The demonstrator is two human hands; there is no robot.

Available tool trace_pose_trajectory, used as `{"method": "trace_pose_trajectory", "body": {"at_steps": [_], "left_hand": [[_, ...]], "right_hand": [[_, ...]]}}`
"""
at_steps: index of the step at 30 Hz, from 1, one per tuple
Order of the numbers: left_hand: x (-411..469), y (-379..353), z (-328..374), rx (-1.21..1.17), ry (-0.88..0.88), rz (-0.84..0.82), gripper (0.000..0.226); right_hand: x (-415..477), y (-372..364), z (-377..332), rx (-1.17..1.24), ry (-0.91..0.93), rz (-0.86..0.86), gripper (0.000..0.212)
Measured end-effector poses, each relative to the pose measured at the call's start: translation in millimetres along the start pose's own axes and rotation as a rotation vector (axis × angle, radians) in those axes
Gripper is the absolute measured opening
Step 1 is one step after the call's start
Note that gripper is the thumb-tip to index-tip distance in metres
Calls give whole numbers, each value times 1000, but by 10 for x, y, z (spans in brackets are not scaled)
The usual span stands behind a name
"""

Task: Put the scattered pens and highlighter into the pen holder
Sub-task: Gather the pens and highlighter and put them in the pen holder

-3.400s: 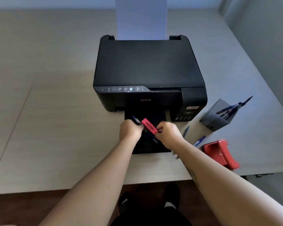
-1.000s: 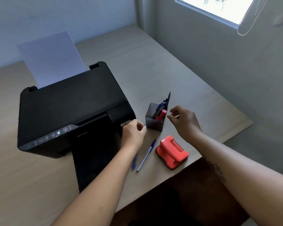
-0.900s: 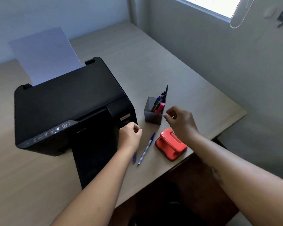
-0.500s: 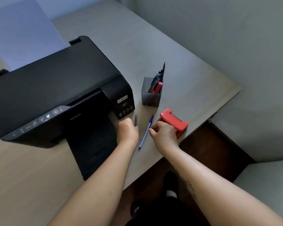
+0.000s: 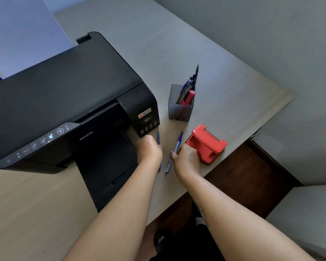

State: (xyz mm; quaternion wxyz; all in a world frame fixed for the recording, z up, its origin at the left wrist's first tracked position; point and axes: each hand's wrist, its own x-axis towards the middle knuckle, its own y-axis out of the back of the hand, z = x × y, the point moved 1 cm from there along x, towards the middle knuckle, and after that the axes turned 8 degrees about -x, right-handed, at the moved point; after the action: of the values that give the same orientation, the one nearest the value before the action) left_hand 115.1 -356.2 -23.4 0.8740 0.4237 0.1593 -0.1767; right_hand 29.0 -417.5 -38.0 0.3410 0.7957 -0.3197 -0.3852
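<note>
A grey pen holder [image 5: 179, 110] stands on the table right of the printer, with a pink highlighter [image 5: 189, 96] and several pens [image 5: 186, 85] in it. Two blue pens lie on the table in front of it. My left hand [image 5: 149, 150] is curled over the dark blue pen [image 5: 158, 137], whose ends show above and below the fist. My right hand [image 5: 185, 159] pinches the striped blue pen [image 5: 177, 143] near its middle, and the pen still rests on the table.
A black printer [image 5: 64, 98] with its output tray [image 5: 109, 166] out fills the left, with white paper [image 5: 21, 34] in its rear feed. A red hole punch [image 5: 205, 143] sits just right of my right hand. The table edge [image 5: 233, 153] runs close behind it.
The highlighter, held over the printer tray earlier, now stands in the holder. Both hands came down from beside the holder and closed on the two blue pens.
</note>
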Motion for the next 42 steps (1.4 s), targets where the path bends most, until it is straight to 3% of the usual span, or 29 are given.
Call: {"method": "trace_pose_trajectory", "body": {"at_steps": [12,20,29,42], "left_hand": [[-10,198,70,-259,66,-126,10],[-215,577,413,-391,-230,-114,14],[-258,768,1271,-433,-486,60,10],[159,295,1398,-311,-345,164,10]], "right_hand": [[-73,242,-45,137,-57,-63,12],[-213,888,-274,276,106,84,13],[316,1745,-588,431,259,170,15],[1091,1536,-504,292,349,-124,6]]}}
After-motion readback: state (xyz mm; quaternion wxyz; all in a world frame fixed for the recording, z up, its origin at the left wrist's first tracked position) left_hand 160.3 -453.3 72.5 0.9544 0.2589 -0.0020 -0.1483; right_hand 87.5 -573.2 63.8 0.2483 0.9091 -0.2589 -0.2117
